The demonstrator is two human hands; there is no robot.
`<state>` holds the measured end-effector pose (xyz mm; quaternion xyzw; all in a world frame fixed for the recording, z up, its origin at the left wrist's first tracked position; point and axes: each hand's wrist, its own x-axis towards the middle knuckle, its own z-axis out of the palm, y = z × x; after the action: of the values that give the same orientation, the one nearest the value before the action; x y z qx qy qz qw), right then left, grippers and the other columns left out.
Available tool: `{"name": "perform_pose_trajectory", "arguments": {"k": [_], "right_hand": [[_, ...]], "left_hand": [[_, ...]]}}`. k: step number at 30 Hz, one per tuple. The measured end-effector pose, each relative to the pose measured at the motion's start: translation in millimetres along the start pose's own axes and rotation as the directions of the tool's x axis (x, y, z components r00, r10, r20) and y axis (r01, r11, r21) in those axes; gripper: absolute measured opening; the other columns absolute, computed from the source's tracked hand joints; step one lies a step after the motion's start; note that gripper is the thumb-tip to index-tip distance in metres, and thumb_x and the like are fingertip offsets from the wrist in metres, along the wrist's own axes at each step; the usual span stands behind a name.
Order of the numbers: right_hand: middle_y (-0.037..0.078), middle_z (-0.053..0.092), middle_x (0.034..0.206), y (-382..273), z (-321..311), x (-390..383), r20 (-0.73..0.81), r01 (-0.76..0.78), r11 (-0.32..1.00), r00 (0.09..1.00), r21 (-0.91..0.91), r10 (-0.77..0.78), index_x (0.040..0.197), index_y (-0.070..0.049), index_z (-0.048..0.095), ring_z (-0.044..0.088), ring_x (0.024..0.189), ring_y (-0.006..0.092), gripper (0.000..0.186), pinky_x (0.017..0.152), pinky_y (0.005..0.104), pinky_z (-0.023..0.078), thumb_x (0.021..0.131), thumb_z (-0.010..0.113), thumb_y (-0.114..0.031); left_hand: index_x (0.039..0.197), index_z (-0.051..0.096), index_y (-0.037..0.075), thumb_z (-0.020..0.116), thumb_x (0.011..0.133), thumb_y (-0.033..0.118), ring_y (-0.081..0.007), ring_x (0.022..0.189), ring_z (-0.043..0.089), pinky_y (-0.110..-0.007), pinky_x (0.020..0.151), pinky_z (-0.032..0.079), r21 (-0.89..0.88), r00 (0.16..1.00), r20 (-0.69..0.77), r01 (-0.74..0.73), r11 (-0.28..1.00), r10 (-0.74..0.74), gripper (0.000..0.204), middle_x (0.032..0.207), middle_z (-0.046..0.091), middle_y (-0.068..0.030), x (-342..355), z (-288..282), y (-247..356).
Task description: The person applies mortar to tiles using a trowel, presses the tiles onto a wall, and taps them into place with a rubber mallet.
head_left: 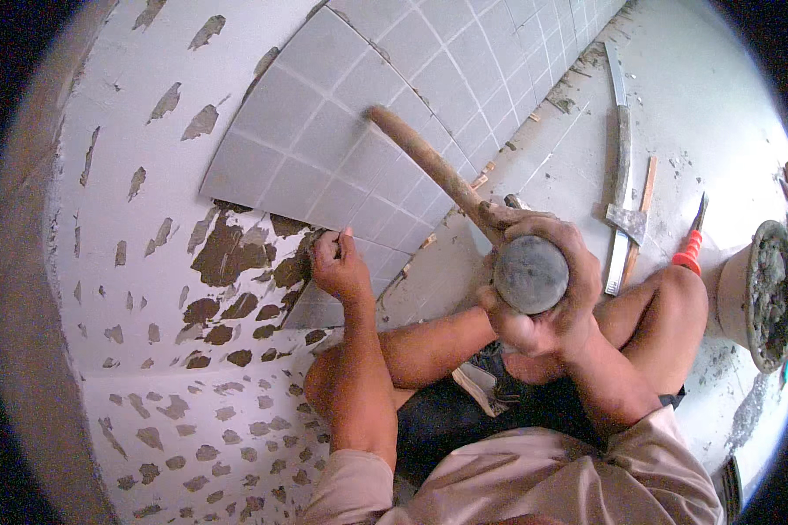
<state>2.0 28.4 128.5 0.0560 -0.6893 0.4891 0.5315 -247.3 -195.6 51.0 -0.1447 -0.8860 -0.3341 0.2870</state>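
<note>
Seen from my head, my right hand [578,284] is wrapped round the mallet [531,274], in front of the grey tiles [311,131]. My left hand [341,269] curls by their edge; I can't tell if its fingers pinch.

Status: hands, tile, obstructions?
Right hand gripping mallet around its head. Left hand at near edge of tile. Handle blocks part of tile from view.

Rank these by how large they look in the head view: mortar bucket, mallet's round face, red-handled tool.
1. Mortar bucket
2. Mallet's round face, perhaps enlarged by nearness
3. Red-handled tool
</note>
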Motion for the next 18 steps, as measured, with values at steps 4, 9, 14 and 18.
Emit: {"name": "perform_pose_trajectory", "arguments": {"k": [4, 9, 14, 18], "right_hand": [[0.025, 0.068, 0.111, 0, 9, 4, -0.035, -0.020, 0.999, 0.999, 0.026, 0.020, 0.111, 0.004, 0.057, 0.070, 0.100, 0.0353, 0.055, 0.088, 0.0411, 0.055, 0.066, 0.079, -0.018], [0.026, 0.067, 0.108, -6, 8, -13, 0.013, -0.134, 0.990, 0.991, 0.043, 0.133, 0.117, 0.005, 0.052, 0.068, 0.103, 0.0384, 0.061, 0.090, 0.0446, 0.053, 0.067, 0.079, -0.019], [0.026, 0.065, 0.113, -20, -1, -32, 0.062, -0.217, 0.976, 0.974, -0.036, 0.219, 0.118, 0.004, 0.052, 0.066, 0.108, 0.0363, 0.058, 0.096, 0.0460, 0.050, 0.068, 0.075, -0.014], [0.022, 0.063, 0.116, -9, -17, -59, 0.094, -0.373, 0.908, 0.914, -0.193, 0.395, 0.121, 0.002, 0.053, 0.064, 0.108, 0.0330, 0.057, 0.097, 0.0418, 0.048, 0.068, 0.072, -0.010]], "left_hand": [[0.085, 0.068, 0.002, 0.076, 0.083, 0.014, -0.0239, 0.062, 0.061, -0.038, 0.060, 0.049, -0.149, 0.993, 0.049, 0.112, 0.983, -0.105, 0.016, 0.073, 0.066, -0.0109, 0, 3, -6], [0.102, 0.066, -0.003, 0.074, 0.087, 0.010, -0.0211, 0.067, 0.064, -0.035, 0.060, 0.055, -0.210, 0.988, 0.137, 0.095, 0.973, -0.067, 0.022, 0.085, 0.067, -0.0130, -1, -11, 7], [0.105, 0.065, -0.005, 0.069, 0.090, 0.006, -0.0170, 0.070, 0.065, -0.031, 0.051, 0.056, -0.414, 0.991, 0.036, 0.129, 0.901, -0.126, 0.018, 0.088, 0.068, -0.0139, -7, -40, 0], [0.108, 0.065, -0.007, 0.065, 0.092, 0.007, -0.0158, 0.068, 0.067, -0.030, 0.049, 0.057, -0.337, 0.964, 0.181, 0.246, 0.909, -0.194, 0.021, 0.094, 0.070, -0.0149, -19, -55, -1]]}}
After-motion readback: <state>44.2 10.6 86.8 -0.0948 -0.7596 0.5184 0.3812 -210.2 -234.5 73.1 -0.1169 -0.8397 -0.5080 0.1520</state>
